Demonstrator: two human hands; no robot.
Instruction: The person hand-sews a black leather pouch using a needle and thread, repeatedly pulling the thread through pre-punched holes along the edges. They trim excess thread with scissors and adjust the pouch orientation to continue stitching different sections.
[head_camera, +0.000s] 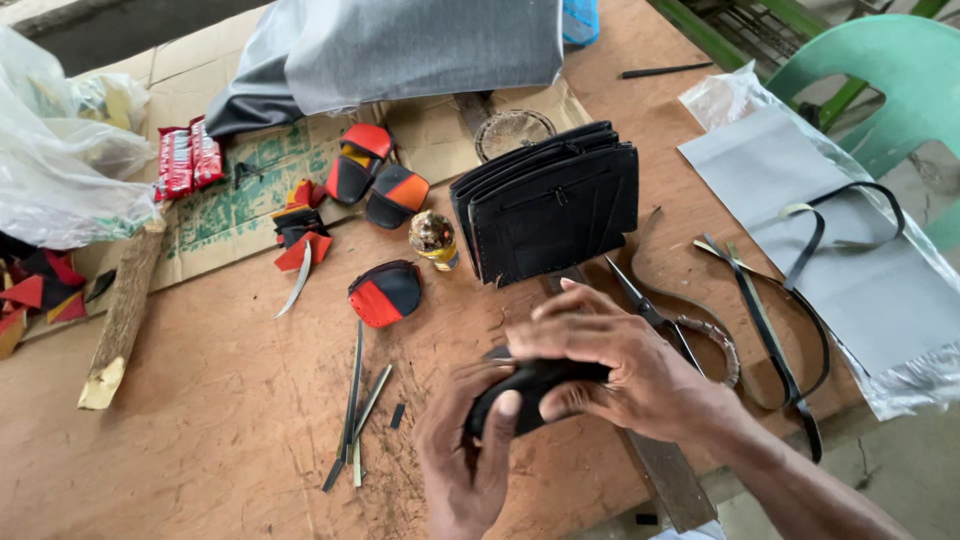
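Head view: both hands work over the near part of the worktop (200, 420). The left hand (465, 455) closes its fingers (505, 425) around the lower end of a small black leather piece (535, 385), thumb pressed on its face. The right hand (620, 365) covers the piece from above, fingers curled narrow and gripping its upper edge; the piece is held just above the worktop, between both palms. To the right, scissors (655, 315) lie just beside the right hand, with black straps (790, 330) and a grey sheet (850, 260) in clear plastic beyond, reaching the worktop's right edge. Directly behind the hands stands a stack of black wallets (555, 205), upright and close. A small bottle (435, 240) stands beside the stack. A red and black pouch (385, 293) lies to the left of the hands, with thin trimmed strips (355, 405) near it. The open area lies at the near left of the worktop. A wooden stick (120, 320) lies well apart on the left, below a plastic bag (60, 150).
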